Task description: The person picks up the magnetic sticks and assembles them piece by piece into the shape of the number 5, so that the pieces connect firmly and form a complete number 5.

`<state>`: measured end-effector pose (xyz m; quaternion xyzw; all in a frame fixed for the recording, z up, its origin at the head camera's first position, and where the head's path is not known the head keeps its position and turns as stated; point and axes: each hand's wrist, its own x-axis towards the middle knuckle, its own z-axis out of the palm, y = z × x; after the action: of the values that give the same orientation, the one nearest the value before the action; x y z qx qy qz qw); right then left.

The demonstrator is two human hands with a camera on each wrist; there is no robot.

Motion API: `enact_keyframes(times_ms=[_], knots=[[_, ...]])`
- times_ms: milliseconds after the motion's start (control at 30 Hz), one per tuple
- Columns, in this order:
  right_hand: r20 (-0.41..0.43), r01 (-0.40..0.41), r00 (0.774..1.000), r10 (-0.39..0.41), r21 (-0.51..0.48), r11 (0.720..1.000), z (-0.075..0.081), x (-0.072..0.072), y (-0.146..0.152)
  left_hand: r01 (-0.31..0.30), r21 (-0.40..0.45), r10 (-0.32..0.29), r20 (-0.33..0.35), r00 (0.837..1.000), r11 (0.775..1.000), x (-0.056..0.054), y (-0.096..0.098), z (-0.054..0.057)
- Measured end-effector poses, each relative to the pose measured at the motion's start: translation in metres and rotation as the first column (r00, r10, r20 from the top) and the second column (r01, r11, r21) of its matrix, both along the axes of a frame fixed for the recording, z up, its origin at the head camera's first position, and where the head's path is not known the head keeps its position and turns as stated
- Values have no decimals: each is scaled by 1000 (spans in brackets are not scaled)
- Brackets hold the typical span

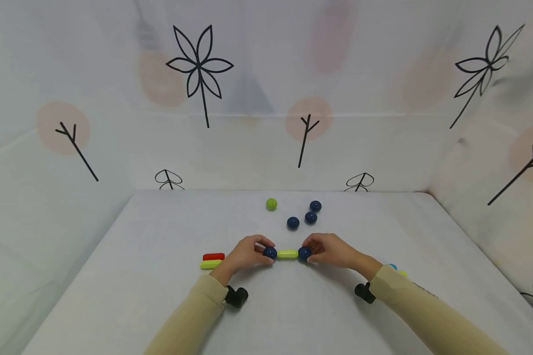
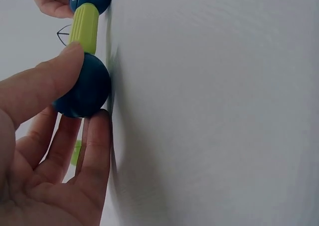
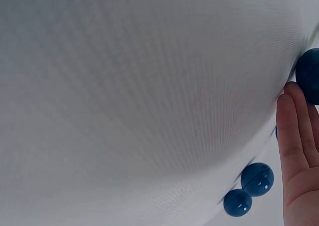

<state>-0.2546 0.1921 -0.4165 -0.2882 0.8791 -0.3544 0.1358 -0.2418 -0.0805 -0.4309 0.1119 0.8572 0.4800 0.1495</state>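
A yellow-green ribbed rod (image 1: 287, 254) lies crosswise between two dark blue balls, one at each end. My left hand (image 1: 247, 254) pinches the left blue ball (image 1: 270, 253) between thumb and fingers; in the left wrist view, the thumb lies over that ball (image 2: 87, 89) right at the end of the rod (image 2: 84, 29). On the other side my right hand (image 1: 330, 250) grips the right blue ball (image 1: 304, 254). Only part of this ball (image 3: 309, 76) shows in the right wrist view, with the fingers (image 3: 294, 131) close under it.
Beyond the hands are a green ball (image 1: 271, 204) and three loose blue balls (image 1: 311, 217). Left of my left hand lie a red rod (image 1: 213, 256) and another yellow-green rod (image 1: 210, 265). Small blue and yellow pieces (image 1: 393, 266) peek out behind my right forearm. White cloth (image 1: 160, 217) covers the table.
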Motion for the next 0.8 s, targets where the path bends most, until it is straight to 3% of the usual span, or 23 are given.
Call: enact_keyframes(times_ms=[433,600,800], knots=[[6,8,1000,-8,0,1000,0,0,1,24,-10,-24,-45,999,1000,2,-3,0],[7,13,1000,-13,1,1000,0,1,1,39,-16,-40,-83,996,999,3,-10,5],[6,13,1000,-13,-6,1000,1,2,0,4,-10,-5,-119,993,1000,2,-22,14]])
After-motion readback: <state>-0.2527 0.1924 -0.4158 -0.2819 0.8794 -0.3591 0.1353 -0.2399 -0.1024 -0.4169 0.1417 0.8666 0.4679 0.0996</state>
